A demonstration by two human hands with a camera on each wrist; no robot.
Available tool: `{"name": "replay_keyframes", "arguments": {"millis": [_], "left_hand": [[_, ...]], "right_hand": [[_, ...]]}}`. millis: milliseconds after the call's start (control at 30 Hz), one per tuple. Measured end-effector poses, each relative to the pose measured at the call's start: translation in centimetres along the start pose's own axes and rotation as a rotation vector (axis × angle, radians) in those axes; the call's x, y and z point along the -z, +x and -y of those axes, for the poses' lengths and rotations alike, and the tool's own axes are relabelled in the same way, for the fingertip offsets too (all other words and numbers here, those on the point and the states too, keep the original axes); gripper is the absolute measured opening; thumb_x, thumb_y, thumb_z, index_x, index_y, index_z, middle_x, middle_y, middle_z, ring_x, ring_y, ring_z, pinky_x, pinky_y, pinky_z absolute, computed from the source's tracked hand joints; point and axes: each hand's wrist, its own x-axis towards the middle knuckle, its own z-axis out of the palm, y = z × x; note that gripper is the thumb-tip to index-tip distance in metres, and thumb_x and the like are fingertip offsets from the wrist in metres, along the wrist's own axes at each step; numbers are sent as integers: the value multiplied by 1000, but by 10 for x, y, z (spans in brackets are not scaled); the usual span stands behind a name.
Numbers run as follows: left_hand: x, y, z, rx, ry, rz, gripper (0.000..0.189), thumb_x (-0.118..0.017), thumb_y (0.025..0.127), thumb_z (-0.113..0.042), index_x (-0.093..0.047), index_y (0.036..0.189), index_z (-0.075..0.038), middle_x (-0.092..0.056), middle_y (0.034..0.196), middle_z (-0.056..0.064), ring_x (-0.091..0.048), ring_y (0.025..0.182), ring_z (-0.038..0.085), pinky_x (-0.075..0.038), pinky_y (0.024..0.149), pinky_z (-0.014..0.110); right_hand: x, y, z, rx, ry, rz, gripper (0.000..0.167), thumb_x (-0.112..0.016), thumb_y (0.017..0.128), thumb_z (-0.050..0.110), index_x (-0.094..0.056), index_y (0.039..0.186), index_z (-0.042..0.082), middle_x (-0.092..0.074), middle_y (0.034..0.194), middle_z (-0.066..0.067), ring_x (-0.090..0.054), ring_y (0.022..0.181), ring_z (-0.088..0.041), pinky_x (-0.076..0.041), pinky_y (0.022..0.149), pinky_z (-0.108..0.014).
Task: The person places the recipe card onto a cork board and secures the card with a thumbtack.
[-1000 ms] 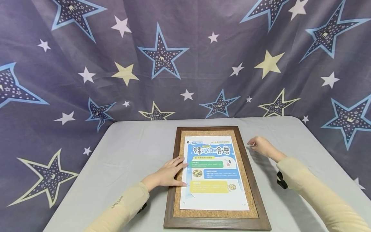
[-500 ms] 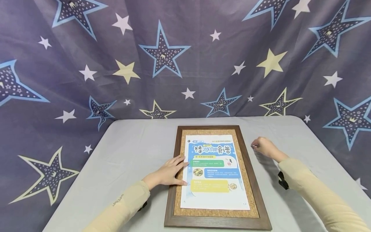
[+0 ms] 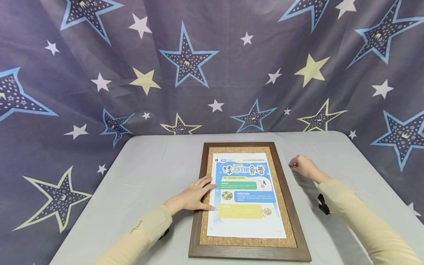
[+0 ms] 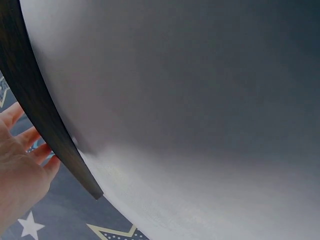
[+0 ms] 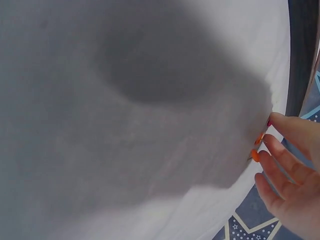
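My left hand (image 3: 193, 194) lies spread on the left side of a printed paper sheet (image 3: 245, 227), fingertips and thumb on its edge. The sheet, with Chinese text and coloured boxes, lies on a cork board (image 3: 246, 241) in a dark brown wooden frame (image 3: 250, 253). My right hand (image 3: 304, 168) is low over the table to the right of the frame, fingers bent and tips together. In the right wrist view, small orange push pins (image 5: 255, 155) and a pink piece (image 5: 270, 121) show at its fingertips. In the left wrist view the left fingers are partly behind the frame.
A pale grey cloth covers the table (image 3: 149, 162). Behind it hangs a dark curtain (image 3: 228, 92) with star prints. Both forearms come in from the front, in cream sleeves (image 3: 367, 221) with black wrist straps.
My right hand has shifted slightly away from the frame, and its fingertips have drawn together. My left hand stays on the sheet. The head view has tilted slightly.
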Motion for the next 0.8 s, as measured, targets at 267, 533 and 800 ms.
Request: {"name": "replay_keyframes", "arguments": {"millis": [267,533,800], "left_hand": [[2,-1,-2,1,0,3,81,-54,76,-59,-30,138,-12,-17,145,14,-10,133,32,-14,105,50],[3,-1,-1,6,1,2,82,-54,76,-59,-30,139,-12,-17,145,14,-10,133,32,-14,105,50],[3,-1,-2,1,2,4,81,-54,77,-59,-30,139,-12,-17,145,14,-10,133,32,-14,105,50]], "right_hand": [[-1,0,0,-3,-8,-2,6,-64,70,-8,-67,73,-5,-63,71,-12,-59,72,-31,-47,71,-44],[-1,2,3,-14,-6,-13,5,-64,70,-9,-67,71,-4,-62,69,-12,-58,67,-28,-47,66,-41],[1,1,7,-15,-13,11,4,-65,70,-8,-67,72,-5,-63,69,-12,-58,66,-27,-47,64,-39]]}}
